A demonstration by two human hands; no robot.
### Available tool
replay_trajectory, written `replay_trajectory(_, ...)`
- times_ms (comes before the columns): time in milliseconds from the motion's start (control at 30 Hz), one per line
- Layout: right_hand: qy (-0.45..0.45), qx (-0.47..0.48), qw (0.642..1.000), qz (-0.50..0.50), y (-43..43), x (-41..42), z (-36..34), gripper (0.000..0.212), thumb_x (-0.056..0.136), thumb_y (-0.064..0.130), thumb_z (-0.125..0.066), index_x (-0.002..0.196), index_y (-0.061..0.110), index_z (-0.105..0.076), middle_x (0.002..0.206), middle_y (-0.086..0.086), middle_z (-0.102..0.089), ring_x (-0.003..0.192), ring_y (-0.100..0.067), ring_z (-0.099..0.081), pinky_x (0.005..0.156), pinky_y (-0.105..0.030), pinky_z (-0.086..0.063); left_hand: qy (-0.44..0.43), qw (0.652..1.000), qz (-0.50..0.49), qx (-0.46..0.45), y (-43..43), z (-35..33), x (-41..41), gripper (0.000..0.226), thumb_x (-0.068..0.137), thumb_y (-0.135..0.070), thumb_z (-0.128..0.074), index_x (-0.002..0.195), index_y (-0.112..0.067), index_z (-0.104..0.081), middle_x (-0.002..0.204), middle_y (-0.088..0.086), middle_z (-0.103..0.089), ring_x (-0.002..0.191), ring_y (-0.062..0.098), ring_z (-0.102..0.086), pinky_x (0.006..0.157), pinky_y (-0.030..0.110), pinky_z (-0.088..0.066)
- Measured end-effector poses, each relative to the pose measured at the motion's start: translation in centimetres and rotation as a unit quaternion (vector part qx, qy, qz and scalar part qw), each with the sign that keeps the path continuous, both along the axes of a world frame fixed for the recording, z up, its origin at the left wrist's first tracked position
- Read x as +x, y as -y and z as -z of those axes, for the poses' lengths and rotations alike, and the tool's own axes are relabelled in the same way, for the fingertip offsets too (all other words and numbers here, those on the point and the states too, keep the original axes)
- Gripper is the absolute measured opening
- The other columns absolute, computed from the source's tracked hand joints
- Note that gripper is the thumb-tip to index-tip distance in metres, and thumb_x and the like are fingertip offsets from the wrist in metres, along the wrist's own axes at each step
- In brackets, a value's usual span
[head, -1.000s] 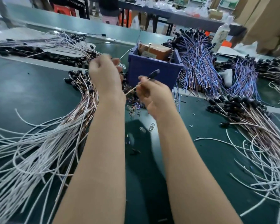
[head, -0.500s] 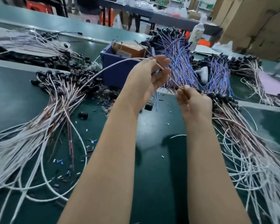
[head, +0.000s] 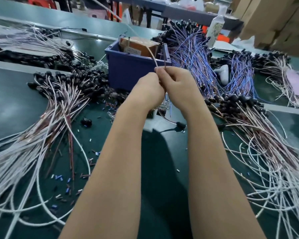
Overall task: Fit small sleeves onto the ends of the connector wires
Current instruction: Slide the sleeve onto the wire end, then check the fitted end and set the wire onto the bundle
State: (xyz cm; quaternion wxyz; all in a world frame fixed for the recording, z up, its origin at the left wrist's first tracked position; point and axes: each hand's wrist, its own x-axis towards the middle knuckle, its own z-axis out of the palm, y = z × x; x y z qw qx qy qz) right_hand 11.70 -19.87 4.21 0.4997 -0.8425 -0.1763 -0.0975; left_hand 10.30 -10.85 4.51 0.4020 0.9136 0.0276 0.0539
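- Where the two hands meet, just in front of the blue bin (head: 128, 73), a connector wire (head: 151, 54) is held up off the mat. Its pale strand (head: 154, 60) rises from the fingertips and bends away up-left. A short dark-red end (head: 164, 62) stands beside it.
- Long axis of the dark-red end: near upright, tip pointing away from the person. A sleeve would have to come on from above and slide down toward the fingers (my reading).
- Left hand (head: 148, 90): fingers curled, pinching the pale strand at its base.
- Right hand (head: 179, 83): fingers curled, pinching the dark-red end. The two hands' fingertips touch, so neither is nearer.
- Sleeve: hidden in the pinch or too small; cannot tell which hand has it.
- Below the wrists a wire loops to a black connector (head: 179, 125) lying on the green mat (head: 16, 104), apparently the same piece.
- Outward: loose sleeves (head: 59, 178) scattered lower left; left bundle (head: 59, 104) and right bundle (head: 248, 118) flank the arms.
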Motion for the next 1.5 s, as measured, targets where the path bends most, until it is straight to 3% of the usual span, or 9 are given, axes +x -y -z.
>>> replay_trajectory(133, -0.04, -0.029, 0.999, -0.011, -0.3, 0.3, 0.4, 0.026, 0.097, 0.016, -0.05, 0.09, 0.001, -0.07, 0.075, -0.014, -0.062, 0.069, -0.019, -0.053, 0.069, -0.039, -0.048, -0.051, 0.996, 0.064, 0.03, -1.9, 0.2, -0.3, 0.021, 0.092, -0.003, -0.037, 0.078, -0.007, -0.052, 0.065, -0.001, -0.058, 0.052, 0.008, -0.052, 0.051, 0.023, -0.047)
replay_trajectory(233, -0.063, 0.002, 0.998, -0.023, 0.1, 0.2, 0.6, 0.027, 0.099, 0.014, -0.046, 0.078, 0.013, -0.064, 0.077, -0.01, -0.064, 0.074, -0.023, -0.058, 0.084, -0.049, -0.052, -0.084, 0.991, 0.098, -0.037, -3.3, 0.2, -0.6, 0.03, 0.1, -0.016, -0.039, 0.087, -0.006, -0.064, 0.082, 0.007, -0.072, 0.063, 0.013, -0.061, 0.066, 0.026, -0.057)
replay_trajectory(467, -0.121, 0.06, 0.987, -0.082, -0.7, -0.3, 0.5, 0.026, 0.101, 0.021, -0.043, 0.096, 0.012, -0.068, 0.089, -0.004, -0.07, 0.077, -0.013, -0.062, 0.081, -0.034, -0.052, -0.132, 0.982, 0.136, 0.01, -2.6, 0.5, -0.9, 0.032, 0.095, -0.005, -0.035, 0.074, -0.011, -0.059, 0.077, 0.004, -0.067, 0.048, 0.002, -0.057, 0.045, 0.015, -0.05)
replay_trajectory(600, -0.094, 0.015, 0.992, -0.087, -0.9, -0.4, 0.7, 0.033, 0.101, 0.018, -0.043, 0.077, 0.017, -0.065, 0.076, -0.004, -0.066, 0.064, -0.013, -0.057, 0.064, -0.028, -0.047, -0.198, 0.97, 0.142, 0.012, -2.3, 1.1, -1.1, 0.024, 0.1, -0.017, -0.039, 0.09, -0.006, -0.058, 0.084, 0.006, -0.066, 0.06, 0.008, -0.058, 0.051, 0.018, -0.052)
replay_trajectory(767, -0.092, 0.024, 0.995, -0.037, 0.3, 0.2, 1.0, 0.036, 0.102, 0.016, -0.039, 0.071, 0.016, -0.057, 0.069, -0.001, -0.062, 0.068, -0.013, -0.059, 0.07, -0.026, -0.049, -0.077, 0.967, -0.037, -0.241, -3.6, 0.8, -0.4, 0.029, 0.103, -0.026, -0.035, 0.107, -0.005, -0.055, 0.1, 0.01, -0.066, 0.078, 0.014, -0.064, 0.063, 0.025, -0.053)
replay_trajectory(867, -0.124, -0.088, 0.985, -0.084, 0.5, -0.2, 0.9, 0.036, 0.102, 0.02, -0.04, 0.072, 0.019, -0.062, 0.072, 0.002, -0.063, 0.067, -0.01, -0.058, 0.062, -0.015, -0.044, 0.041, 0.889, -0.116, -0.441, -3.7, 0.2, 0.0, 0.031, 0.104, -0.027, -0.028, 0.107, -0.011, -0.054, 0.092, 0.0, -0.069, 0.087, 0.012, -0.065, 0.075, 0.028, -0.05)
replay_trajectory(1000, -0.122, -0.229, 0.963, -0.067, 0.7, -0.6, 0.2, 0.033, 0.101, 0.032, -0.04, 0.094, 0.021, -0.071, 0.075, 0.005, -0.059, 0.063, -0.008, -0.05, 0.057, -0.018, -0.042, 0.13, 0.842, -0.136, -0.506, -4.2, 0.1, -0.4, 0.036, 0.104, -0.022, -0.031, 0.077, -0.015, -0.054, 0.054, -0.007, -0.051, 0.046, 0.003, -0.046, 0.047, 0.018, -0.04)
replay_trajectory(1200, -0.114, 0.196, 0.974, -0.021, 1.3, -1.6, -2.6, 0.034, 0.103, 0.028, -0.036, 0.094, 0.008, -0.062, 0.065, -0.007, -0.062, 0.05, -0.012, -0.058, 0.054, -0.024, -0.054, 0.0, 0.919, -0.016, -0.395, -4.1, -0.8, -1.5, 0.029, 0.098, -0.012, -0.039, 0.072, -0.013, -0.053, 0.04, -0.01, -0.038, 0.031, 0.002, -0.023, 0.033, 0.012, -0.018)
replay_trajectory(1500, -0.165, 0.455, 0.859, -0.165, 1.2, -1.2, -1.9, 0.033, 0.102, 0.024, -0.038, 0.091, 0.004, -0.063, 0.069, -0.005, -0.064, 0.058, -0.01, -0.059, 0.058, -0.02, -0.053, -0.018, 0.897, 0.042, -0.44, -4.7, -2.1, -2.5, 0.027, 0.098, -0.014, -0.037, 0.078, -0.012, -0.054, 0.043, -0.01, -0.039, 0.032, 0.001, -0.02, 0.03, 0.013, -0.016)
